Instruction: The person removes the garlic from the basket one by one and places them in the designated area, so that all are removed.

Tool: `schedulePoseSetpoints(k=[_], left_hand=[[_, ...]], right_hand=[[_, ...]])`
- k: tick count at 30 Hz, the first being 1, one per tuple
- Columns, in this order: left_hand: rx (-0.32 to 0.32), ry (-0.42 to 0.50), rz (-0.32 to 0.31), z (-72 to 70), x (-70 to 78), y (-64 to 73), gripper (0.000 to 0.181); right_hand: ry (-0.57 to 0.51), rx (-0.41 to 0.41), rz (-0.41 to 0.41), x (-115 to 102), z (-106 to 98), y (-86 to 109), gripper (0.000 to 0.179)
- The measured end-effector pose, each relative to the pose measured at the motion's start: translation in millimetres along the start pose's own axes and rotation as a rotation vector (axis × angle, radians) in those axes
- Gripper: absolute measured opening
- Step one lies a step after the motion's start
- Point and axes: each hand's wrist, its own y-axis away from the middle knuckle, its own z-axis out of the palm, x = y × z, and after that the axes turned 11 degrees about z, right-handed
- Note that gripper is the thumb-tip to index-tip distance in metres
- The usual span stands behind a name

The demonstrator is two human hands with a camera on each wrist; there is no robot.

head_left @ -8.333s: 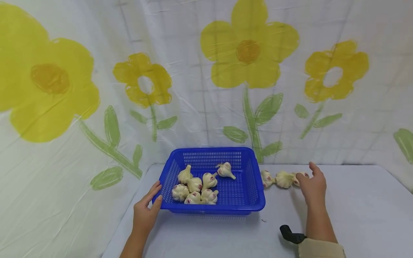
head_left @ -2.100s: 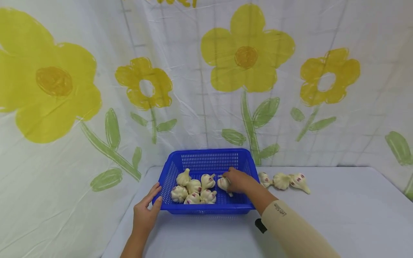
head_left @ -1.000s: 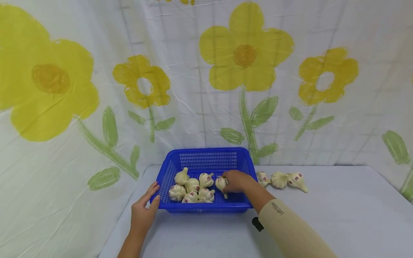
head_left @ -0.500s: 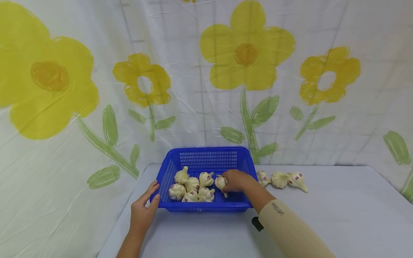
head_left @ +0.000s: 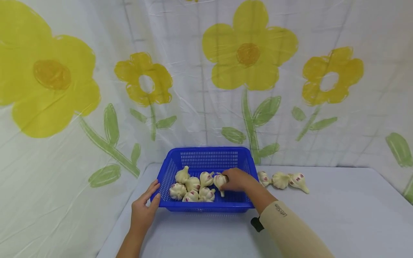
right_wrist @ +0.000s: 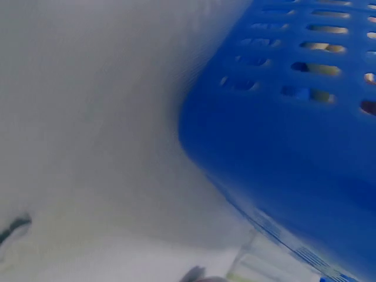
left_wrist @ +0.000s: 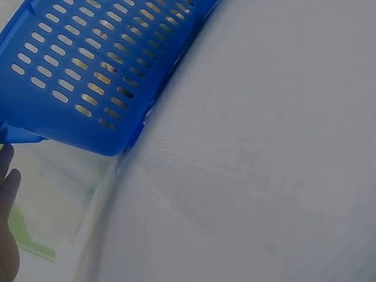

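Observation:
In the head view, a blue plastic basket (head_left: 203, 205) with slotted sides stands on the table. Several whitish garlic bulbs with purple marks, one of them a garlic bulb (head_left: 193, 184), lie grouped in its left half. Reaching over the right side, my right hand (head_left: 237, 180) holds another garlic bulb (head_left: 219, 181) by its right side, close beside the group, its stem toward me. Part of that bulb is hidden by the fingers. My left hand (head_left: 143, 211) touches the left rim with fairly straight fingers, thumb near the front corner. The left wrist view shows its fingertips under the basket's lip (left_wrist: 23, 135).
Right of the basket, three more garlic bulbs lie in a row, including a middle bulb (head_left: 280, 180). A white cloth covers the table (head_left: 338, 211). Behind hangs a white curtain (head_left: 187, 118) with yellow flowers. A black device (head_left: 257, 224) sits under my right wrist.
My right hand left the row of bulbs and took hold of the lone bulb in the basket. That bulb has come forward, turned, and just now shifted left. My left hand stays at the rim.

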Motion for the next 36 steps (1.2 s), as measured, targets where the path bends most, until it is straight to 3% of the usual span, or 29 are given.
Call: schedulePoseSetpoints(k=[6, 12, 17, 21, 29, 36], left_hand=[[0.028, -0.005, 0.017, 0.3, -3.9, 1.5, 0.037], [0.014, 0.006, 0.007, -0.3, -3.2, 0.4, 0.038], [0.037, 0.001, 0.025, -1.1, 12.0, -7.0, 0.036], [0.048, 0.003, -0.001, -1.6, 20.7, -7.0, 0.034], [0.015, -0.004, 0.015, 0.1, 0.9, -0.2, 0.038], [-0.004, 0.024, -0.03, 1.2, -3.1, 2.4, 0.037]], right_hand=[[-0.123, 0.085, -0.066, -3, -3, -0.6, 0.039], [-0.166, 0.126, -0.054, -3, -4, -0.7, 0.031], [-0.215, 0.181, -0.019, -3, -6, 1.8, 0.05], [-0.275, 0.268, -0.012, 1, -4, 3.8, 0.066], [-0.359, 0.467, -0.024, 5, -11, 11.6, 0.069], [-0.537, 0.531, -0.046, 10, -17, 21.0, 0.069]])
